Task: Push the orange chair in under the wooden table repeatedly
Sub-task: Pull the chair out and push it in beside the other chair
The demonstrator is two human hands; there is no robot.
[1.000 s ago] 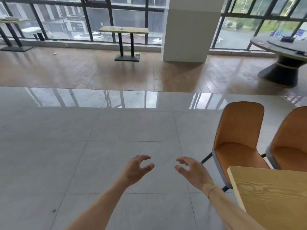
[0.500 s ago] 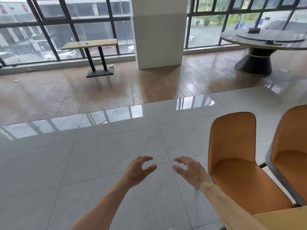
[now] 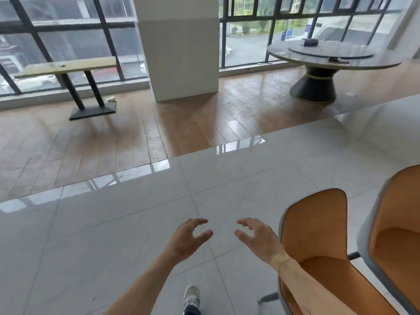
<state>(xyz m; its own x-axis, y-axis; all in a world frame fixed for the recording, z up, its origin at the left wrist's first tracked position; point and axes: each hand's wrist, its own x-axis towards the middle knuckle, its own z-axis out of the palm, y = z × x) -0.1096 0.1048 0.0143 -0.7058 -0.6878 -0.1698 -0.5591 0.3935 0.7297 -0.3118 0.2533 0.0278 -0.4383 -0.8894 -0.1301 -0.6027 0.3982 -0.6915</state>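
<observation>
Both hands are out in front over the shiny white floor, and neither one holds anything. The left hand (image 3: 186, 238) is curled loose with the fingers apart, and the right hand (image 3: 256, 238) is the same, a small gap between the two. The orange chair (image 3: 318, 242) stands near on the right, just beside the right hand but not touching it. A second orange chair (image 3: 400, 235) stands further right, at the edge of the view. The wooden table that the chair goes under is not in view now, so I cannot tell how far in the chair is. One shoe (image 3: 192, 296) shows on the floor below the hands. I think the step now is to get to the chair and take hold of it. To do it well, put both hands on the top of the chair's back, one on each side, and push it straight and slow, so it does not turn or bump its neighbour.
</observation>
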